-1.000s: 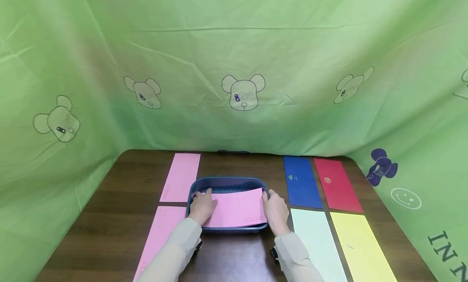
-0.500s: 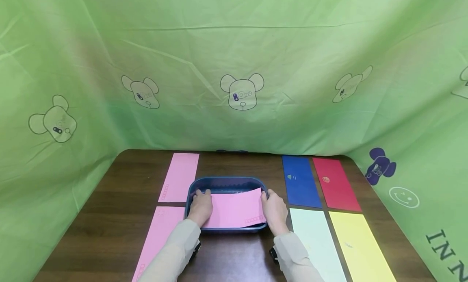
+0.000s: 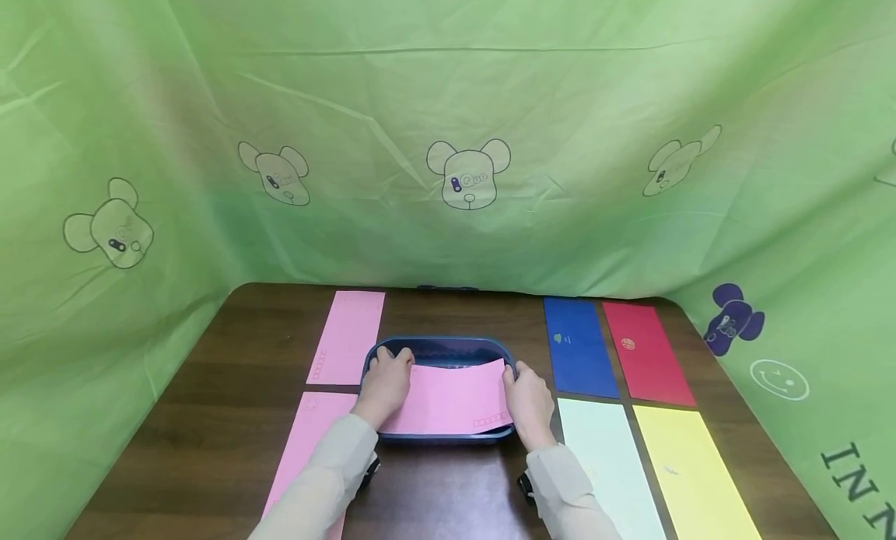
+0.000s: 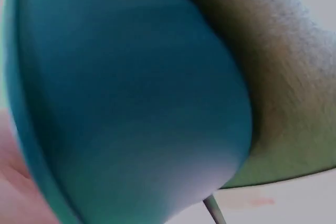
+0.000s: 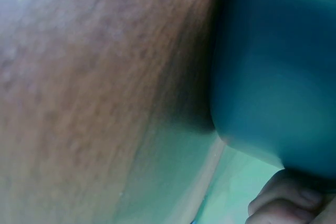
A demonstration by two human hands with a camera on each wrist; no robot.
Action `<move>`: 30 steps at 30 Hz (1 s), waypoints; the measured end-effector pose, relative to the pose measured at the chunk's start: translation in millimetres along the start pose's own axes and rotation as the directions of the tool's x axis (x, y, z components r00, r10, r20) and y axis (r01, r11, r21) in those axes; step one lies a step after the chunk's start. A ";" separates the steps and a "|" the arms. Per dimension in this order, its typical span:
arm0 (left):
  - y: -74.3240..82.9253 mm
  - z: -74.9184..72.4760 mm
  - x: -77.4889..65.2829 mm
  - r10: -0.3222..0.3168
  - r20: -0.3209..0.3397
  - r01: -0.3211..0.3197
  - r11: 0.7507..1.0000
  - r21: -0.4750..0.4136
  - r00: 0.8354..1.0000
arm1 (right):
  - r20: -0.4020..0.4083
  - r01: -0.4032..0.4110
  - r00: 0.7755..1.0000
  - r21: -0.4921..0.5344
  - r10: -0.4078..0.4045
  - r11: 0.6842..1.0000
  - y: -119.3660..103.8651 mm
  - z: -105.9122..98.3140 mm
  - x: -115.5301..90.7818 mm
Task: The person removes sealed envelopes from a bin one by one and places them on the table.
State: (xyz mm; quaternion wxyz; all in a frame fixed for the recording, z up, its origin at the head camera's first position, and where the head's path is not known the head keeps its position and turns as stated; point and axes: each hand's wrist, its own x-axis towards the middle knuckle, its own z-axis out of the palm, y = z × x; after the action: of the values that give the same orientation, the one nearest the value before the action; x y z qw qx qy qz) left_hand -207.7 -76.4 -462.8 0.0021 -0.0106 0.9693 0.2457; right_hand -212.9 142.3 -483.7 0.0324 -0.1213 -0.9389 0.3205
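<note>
A pink envelope (image 3: 448,400) lies in a dark blue plastic basket (image 3: 448,439) at the middle of the table, its ends bent up. My left hand (image 3: 386,386) reaches over the basket's left side and holds the envelope's left end with curled fingers; the fingertips are partly hidden. At the other end my right hand (image 3: 526,404) grips the basket's right rim, with its thumb beside the envelope's raised corner. Curled fingers (image 5: 286,198) show under the basket wall (image 5: 273,77) in the right wrist view. The basket's outer wall (image 4: 136,77) fills much of the left wrist view.
Two pink envelopes (image 3: 346,338) lie in a column left of the basket. To the right are a blue envelope (image 3: 581,349), a red envelope (image 3: 649,353), a pale green envelope (image 3: 609,462) and a yellow envelope (image 3: 693,470). Green cloth (image 3: 462,252) hangs around the brown table (image 3: 203,415).
My left hand has shifted a little up and away from me along the basket's left side. The envelope's left end has risen slightly. The right hand has kept its place.
</note>
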 end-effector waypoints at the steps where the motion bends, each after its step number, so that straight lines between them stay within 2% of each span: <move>1: -1.1 -1.7 0.1 -0.021 0.016 0.022 0.999 -0.043 1.000 | 0.001 0.000 1.000 -0.001 0.000 1.000 0.4 0.5 -0.5; 4: -7.1 -6.1 1.3 -0.055 0.026 0.059 0.981 -0.182 0.998 | 0.009 -0.004 1.000 -0.002 0.004 1.000 0.8 1.8 -2.2; 6: -12.4 -9.1 1.4 -0.091 0.043 0.100 0.951 -0.292 0.995 | 0.008 -0.002 1.000 -0.002 0.002 1.000 0.7 2.5 -3.2; 9: -20.3 -15.3 -1.4 -0.154 0.093 0.179 0.876 -0.448 0.984 | 0.005 0.003 1.000 0.001 -0.003 1.000 -1.2 3.0 -3.6; 11: -25.7 -19.8 -5.8 -0.190 0.161 0.248 0.810 -0.532 0.968 | 0.002 0.006 1.000 -0.001 -0.006 1.000 -2.5 3.0 -3.3; 13: -30.4 -23.9 -11.8 -0.171 0.222 0.272 0.760 -0.589 0.960 | 0.002 0.006 1.000 -0.002 -0.006 1.000 -3.9 2.8 -3.0; 16: -36.3 -29.7 -23.2 -0.067 0.329 0.272 0.727 -0.631 0.942 | 0.000 0.013 1.000 -0.009 -0.013 1.000 -5.3 2.6 -2.6; 18: -37.3 -33.1 -30.9 0.017 0.381 0.247 0.735 -0.632 0.924 | 0.003 0.018 1.000 -0.012 -0.018 1.000 -6.2 2.9 -2.7; 19: -37.0 -34.7 -34.1 0.050 0.401 0.233 0.746 -0.624 0.915 | 0.002 0.022 1.000 -0.013 -0.022 1.000 -6.7 3.0 -2.7; 21: -35.5 -36.8 -38.5 0.089 0.416 0.204 0.767 -0.608 0.905 | 0.000 0.026 1.000 -0.015 -0.026 1.000 -7.3 3.4 -3.1; 22: -34.7 -37.2 -39.2 0.099 0.406 0.185 0.775 -0.604 0.908 | -0.001 0.028 1.000 -0.016 -0.028 0.999 -7.7 3.4 -3.4; 24: -33.6 -37.3 -39.3 0.096 0.367 0.152 0.792 -0.592 0.925 | -0.005 0.029 1.000 -0.017 -0.029 0.999 -7.8 3.8 -3.4; 28: -36.0 -38.5 -36.4 0.029 0.282 0.143 0.811 -0.568 0.959 | -0.006 0.028 1.000 -0.023 -0.028 0.999 -7.5 3.8 -3.5; 30: -39.4 -40.5 -34.5 0.004 0.251 0.141 0.817 -0.559 0.968 | -0.008 0.025 1.000 -0.029 -0.026 0.999 -7.6 3.4 -3.7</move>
State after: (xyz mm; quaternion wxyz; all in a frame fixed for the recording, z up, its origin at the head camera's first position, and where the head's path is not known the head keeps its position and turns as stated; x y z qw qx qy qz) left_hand -172.3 -129.6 -445.7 0.1250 -0.0161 0.8420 0.5245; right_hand -211.3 133.5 -481.7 0.0385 -0.1110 -0.9447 0.3062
